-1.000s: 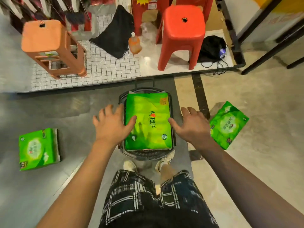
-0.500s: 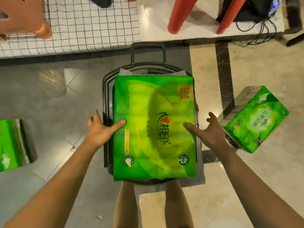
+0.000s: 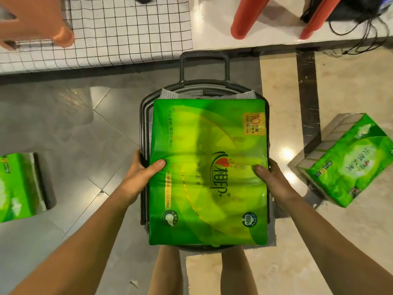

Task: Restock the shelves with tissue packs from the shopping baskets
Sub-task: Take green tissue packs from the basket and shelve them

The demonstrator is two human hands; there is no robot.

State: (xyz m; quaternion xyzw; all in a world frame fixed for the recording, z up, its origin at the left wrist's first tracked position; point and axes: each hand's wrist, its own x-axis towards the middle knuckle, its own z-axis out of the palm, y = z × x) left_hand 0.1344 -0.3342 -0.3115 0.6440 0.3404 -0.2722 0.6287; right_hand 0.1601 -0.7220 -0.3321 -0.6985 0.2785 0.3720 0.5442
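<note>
A large green tissue pack (image 3: 208, 171) lies flat on top of a dark shopping basket (image 3: 143, 128) on the floor between my legs. My left hand (image 3: 140, 173) grips the pack's left edge, thumb on top and fingers hidden down its side. My right hand (image 3: 271, 177) grips the right edge the same way, thumb pressing the wrapper. A second green tissue pack (image 3: 348, 160) lies tilted on the floor to the right. A third green pack (image 3: 19, 188) sits on the floor at the left edge.
The basket's pull handle (image 3: 204, 58) points toward a low white platform with a wire grid (image 3: 127, 28). Red stool legs (image 3: 246, 18) and an orange stool (image 3: 42, 20) stand on that platform. Black cables (image 3: 361, 28) trail at the top right.
The camera has dropped closer to the basket. Both hands slid from hovering beside the pack to gripping its two side edges, thumbs on top.
</note>
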